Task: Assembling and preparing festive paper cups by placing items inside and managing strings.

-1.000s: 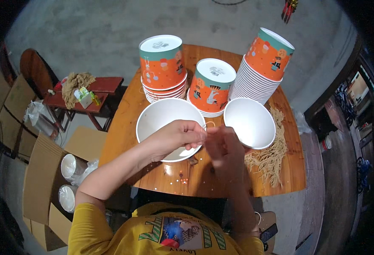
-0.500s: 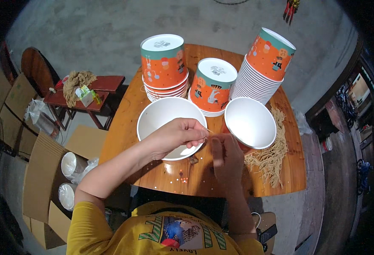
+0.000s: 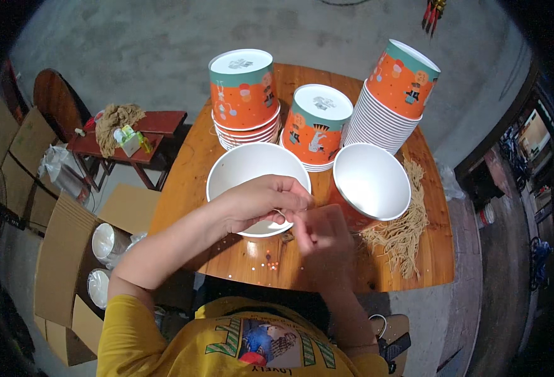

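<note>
The grip of the left hand (image 3: 267,198) was pinched closed on a thin string (image 3: 282,213), over the left bowl (image 3: 252,163) in the head view. The right hand (image 3: 326,232) curled just beside; its grip was too shadowed to tell. Behind, upturned tubs (image 3: 318,135) stood on the counter (image 3: 217,265).

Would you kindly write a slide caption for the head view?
Left hand beside right hand near two open tubs, upturned tub stacks behind, tan strings at right.
</note>
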A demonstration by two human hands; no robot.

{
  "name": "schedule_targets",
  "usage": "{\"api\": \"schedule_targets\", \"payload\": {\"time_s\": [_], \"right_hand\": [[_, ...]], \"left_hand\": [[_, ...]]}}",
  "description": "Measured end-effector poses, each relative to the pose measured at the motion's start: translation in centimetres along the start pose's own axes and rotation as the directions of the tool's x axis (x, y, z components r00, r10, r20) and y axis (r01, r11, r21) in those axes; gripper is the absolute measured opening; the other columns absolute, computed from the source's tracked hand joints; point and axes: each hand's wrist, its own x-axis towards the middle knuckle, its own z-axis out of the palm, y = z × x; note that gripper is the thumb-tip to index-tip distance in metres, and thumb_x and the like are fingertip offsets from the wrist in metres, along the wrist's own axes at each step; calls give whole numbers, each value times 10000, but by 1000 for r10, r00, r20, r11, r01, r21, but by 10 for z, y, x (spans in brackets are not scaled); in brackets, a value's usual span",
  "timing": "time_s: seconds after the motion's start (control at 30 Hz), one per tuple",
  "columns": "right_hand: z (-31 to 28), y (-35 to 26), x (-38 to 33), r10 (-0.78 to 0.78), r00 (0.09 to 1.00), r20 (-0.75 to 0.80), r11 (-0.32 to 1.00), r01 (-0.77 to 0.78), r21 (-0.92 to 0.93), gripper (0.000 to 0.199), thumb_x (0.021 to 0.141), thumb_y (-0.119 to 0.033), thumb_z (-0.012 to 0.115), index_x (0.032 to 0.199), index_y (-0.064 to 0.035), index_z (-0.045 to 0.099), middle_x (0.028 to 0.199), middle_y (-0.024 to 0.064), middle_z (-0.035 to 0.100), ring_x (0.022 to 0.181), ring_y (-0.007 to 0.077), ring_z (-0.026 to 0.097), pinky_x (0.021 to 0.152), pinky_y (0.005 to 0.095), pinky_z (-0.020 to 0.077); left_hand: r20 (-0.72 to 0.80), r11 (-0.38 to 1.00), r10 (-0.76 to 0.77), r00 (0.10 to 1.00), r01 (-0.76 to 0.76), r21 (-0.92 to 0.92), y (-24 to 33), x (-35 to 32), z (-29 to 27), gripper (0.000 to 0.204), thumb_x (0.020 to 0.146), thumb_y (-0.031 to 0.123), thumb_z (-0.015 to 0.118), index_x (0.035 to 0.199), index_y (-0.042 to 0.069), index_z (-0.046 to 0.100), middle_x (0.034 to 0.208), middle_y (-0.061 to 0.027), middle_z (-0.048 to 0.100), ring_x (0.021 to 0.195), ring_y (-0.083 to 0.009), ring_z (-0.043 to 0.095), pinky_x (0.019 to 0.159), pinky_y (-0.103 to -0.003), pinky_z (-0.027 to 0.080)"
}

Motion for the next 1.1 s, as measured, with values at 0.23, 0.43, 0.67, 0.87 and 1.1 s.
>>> {"api": "schedule_targets", "payload": {"time_s": [0.23,0.43,0.67,0.87,1.1], "right_hand": [[-4,2,-1,199,970,138,951,-225,211,114,758,-59,699,819,-54,604,753,35,528,555,160,515,503,259,415],[-14,20,-4,450,833,322,671,-554,494,112,820,-94,650,860,-8,591,787,111,594,701,212,619,634,321,486],[-11,19,-10,408,878,252,727,-479,492,74,849,-72,602,874,-2,596,797,121,600,758,229,614,693,330,477],[-16,18,-5,485,841,238,653,-530,541,89,894,-81,554,941,-12,584,804,125,605,735,222,623,679,316,483],[-30,8,10,365,901,232,835,-428,347,93,910,-83,531,987,-45,566,731,51,591,589,157,551,559,298,454]], "left_hand": [[26,997,-53,998,54,-56,5,-3,2,177,858,73,616,1014,51,537,891,-9,592,773,-53,582,660,-160,477],[31,998,-1,1000,3,-63,3,-5,3,190,839,-13,595,1013,15,525,890,-31,577,782,-73,592,708,-167,503],[-37,996,-23,999,20,-82,3,-5,8,153,863,14,564,1013,2,539,867,-38,582,748,-81,575,693,-174,492],[-50,993,85,995,-80,84,-6,-4,2,128,931,142,551,993,30,560,880,-20,578,761,-75,529,683,-200,446],[-114,971,179,977,-157,179,-2,1,13,129,930,148,559,1008,48,540,829,-2,543,724,-67,490,639,-199,420]]}}
